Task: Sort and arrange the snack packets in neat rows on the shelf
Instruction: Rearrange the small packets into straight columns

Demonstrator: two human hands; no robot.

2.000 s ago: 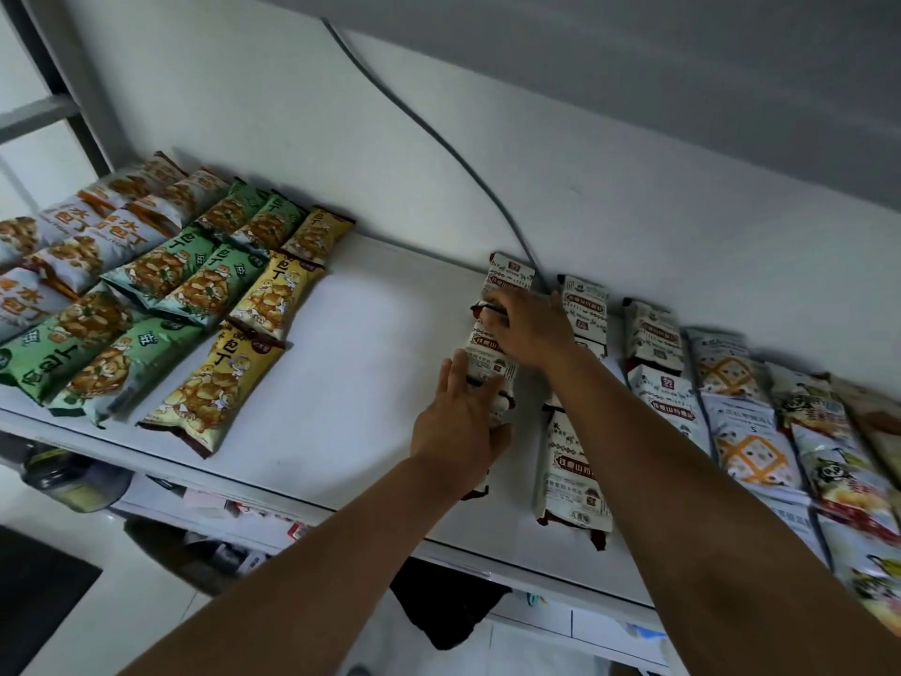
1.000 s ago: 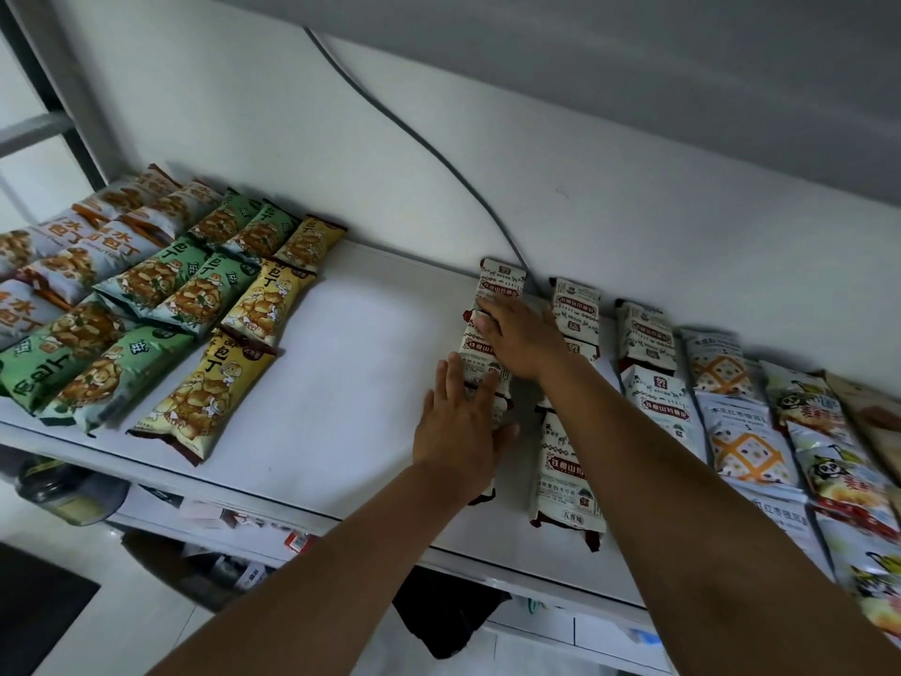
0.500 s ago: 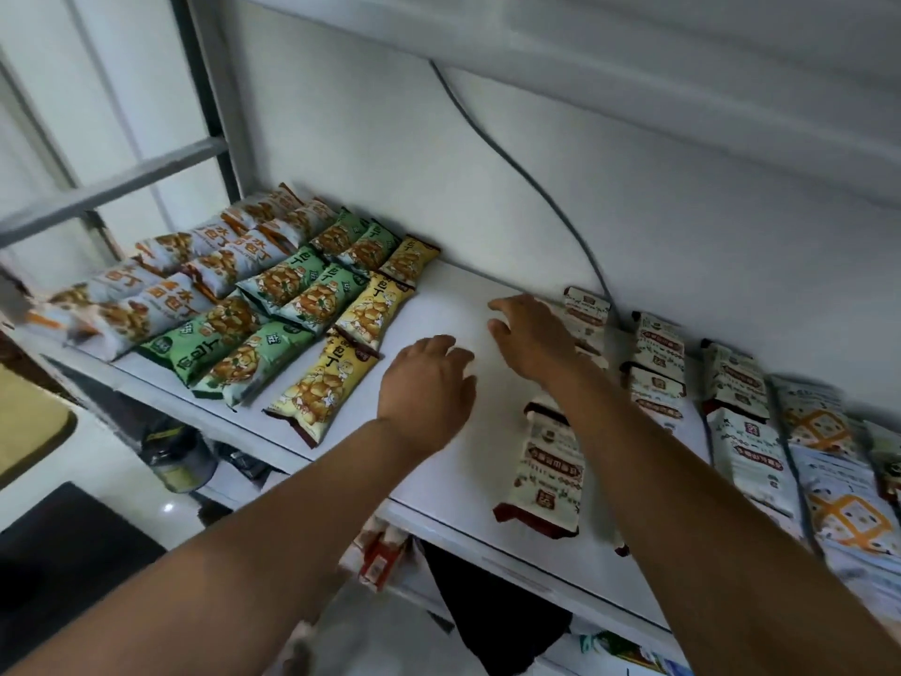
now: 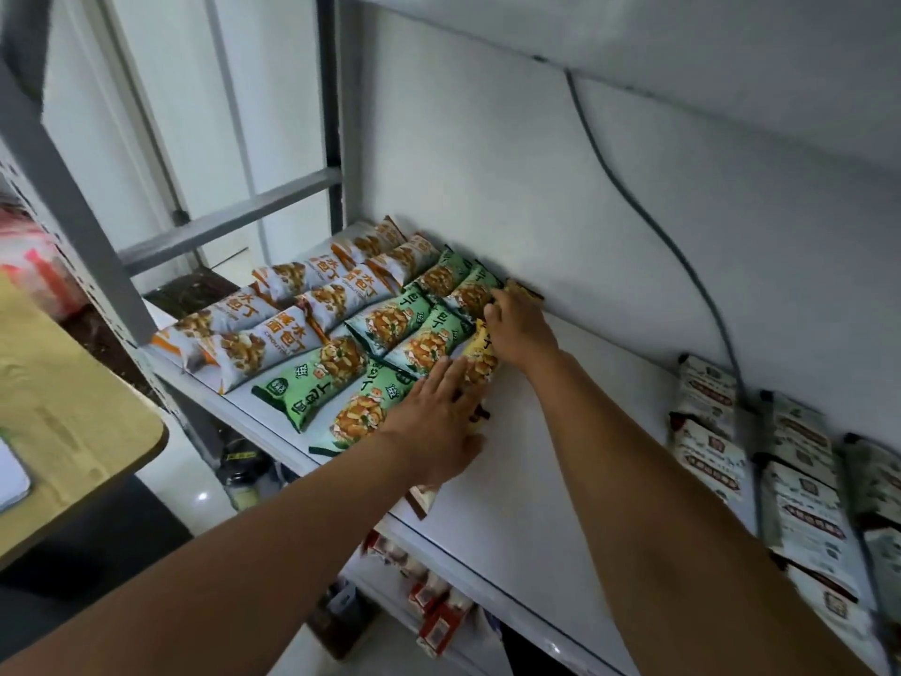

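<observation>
Squaring glossy yellow foil snack packets (image 4: 480,358): my left hand (image 4: 434,426) flat on top, right hand (image 4: 519,331) at its 1 o'clock, fingers curled, grip unclear. Probably light, slippery, crushable; I'd nudge edges.

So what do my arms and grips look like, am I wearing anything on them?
Nothing worn shows. The left arm and right arm are bare to the frame edge, no sleeves. The left grip and right grip are ungloved hands, with no ring, watch or band visible.
</observation>
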